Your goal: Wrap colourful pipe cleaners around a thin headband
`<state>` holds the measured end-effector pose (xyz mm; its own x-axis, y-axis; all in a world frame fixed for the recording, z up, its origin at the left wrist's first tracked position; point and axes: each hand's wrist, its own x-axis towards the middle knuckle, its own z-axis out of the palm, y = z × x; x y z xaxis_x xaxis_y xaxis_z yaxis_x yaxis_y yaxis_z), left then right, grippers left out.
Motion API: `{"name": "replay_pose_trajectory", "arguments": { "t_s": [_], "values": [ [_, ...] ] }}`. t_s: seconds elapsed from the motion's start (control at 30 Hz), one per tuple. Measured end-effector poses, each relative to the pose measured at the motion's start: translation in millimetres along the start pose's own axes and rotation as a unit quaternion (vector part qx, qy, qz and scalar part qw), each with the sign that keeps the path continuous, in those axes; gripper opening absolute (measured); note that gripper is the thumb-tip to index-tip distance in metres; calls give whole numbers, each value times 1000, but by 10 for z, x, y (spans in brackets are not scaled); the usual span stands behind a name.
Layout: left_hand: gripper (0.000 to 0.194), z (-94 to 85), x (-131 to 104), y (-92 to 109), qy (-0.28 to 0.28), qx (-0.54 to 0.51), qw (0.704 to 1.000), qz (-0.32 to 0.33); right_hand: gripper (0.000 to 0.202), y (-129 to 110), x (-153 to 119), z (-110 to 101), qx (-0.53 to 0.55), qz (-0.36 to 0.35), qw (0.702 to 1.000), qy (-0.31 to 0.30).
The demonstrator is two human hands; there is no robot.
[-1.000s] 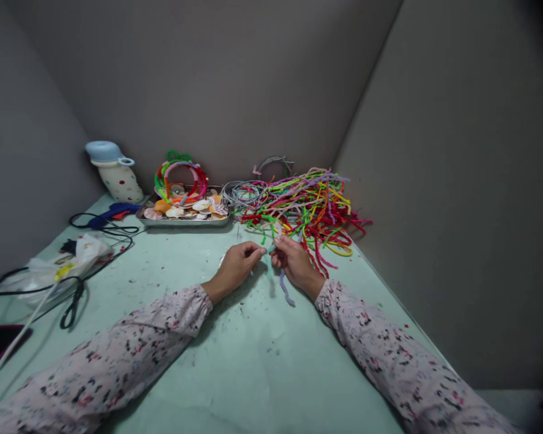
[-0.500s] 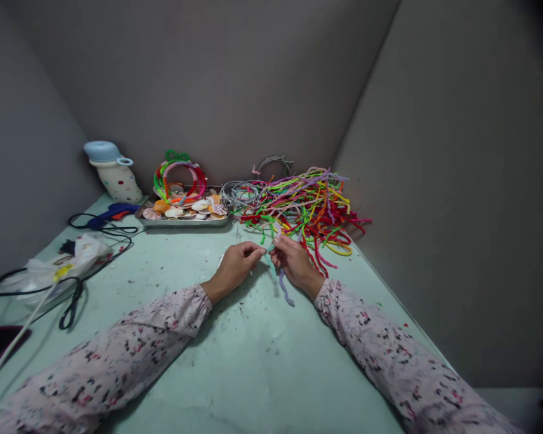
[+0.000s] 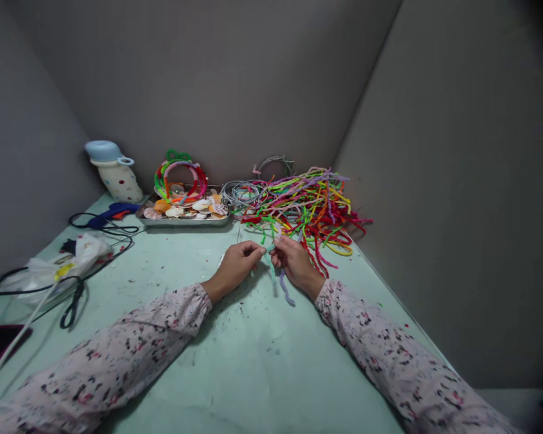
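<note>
My left hand (image 3: 241,263) is closed in a pinch at the left end of a small teal fuzzy strand (image 3: 273,265). Close beside it, my right hand (image 3: 294,260) pinches the same strand, whose loose end hangs down between the hands. A lavender strand (image 3: 286,289) dangles below my right hand, its upper part partly hidden by the fingers. Just behind my hands lies a tangled pile of coloured fuzzy strands (image 3: 317,202).
A metal tray (image 3: 185,223) of shells with colourful wrapped rings stands at the back, next to coiled grey wire (image 3: 242,193). Further left are a bottle (image 3: 117,178), a blue tool (image 3: 113,214), black cables (image 3: 75,301) and a plastic bag (image 3: 84,250).
The teal strand's loose end now hangs lower and shows more clearly between my hands. Both hands have stayed nearly in place.
</note>
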<state>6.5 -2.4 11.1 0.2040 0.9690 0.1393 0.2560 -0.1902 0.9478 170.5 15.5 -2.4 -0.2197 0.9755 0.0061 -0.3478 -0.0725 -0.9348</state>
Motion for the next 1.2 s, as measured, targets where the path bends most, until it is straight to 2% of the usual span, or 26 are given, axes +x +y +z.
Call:
{"name": "replay_pose_trajectory", "arguments": {
  "t_s": [0.17,0.6,0.87,1.2],
  "values": [
    [28,6,-9,1,0,-18,1000,2,22,-23,-12,16,2,-1,1000,-3],
    [26,2,-10,57,0,14,1000,-2,21,24,6,-16,9,-4,1000,-7],
    [26,15,-31,42,5,-18,1000,0,21,-4,1,0,8,-5,1000,-4],
    [24,5,-31,60,15,13,1000,3,24,11,5,-5,0,-7,1000,-6]
  ]
}}
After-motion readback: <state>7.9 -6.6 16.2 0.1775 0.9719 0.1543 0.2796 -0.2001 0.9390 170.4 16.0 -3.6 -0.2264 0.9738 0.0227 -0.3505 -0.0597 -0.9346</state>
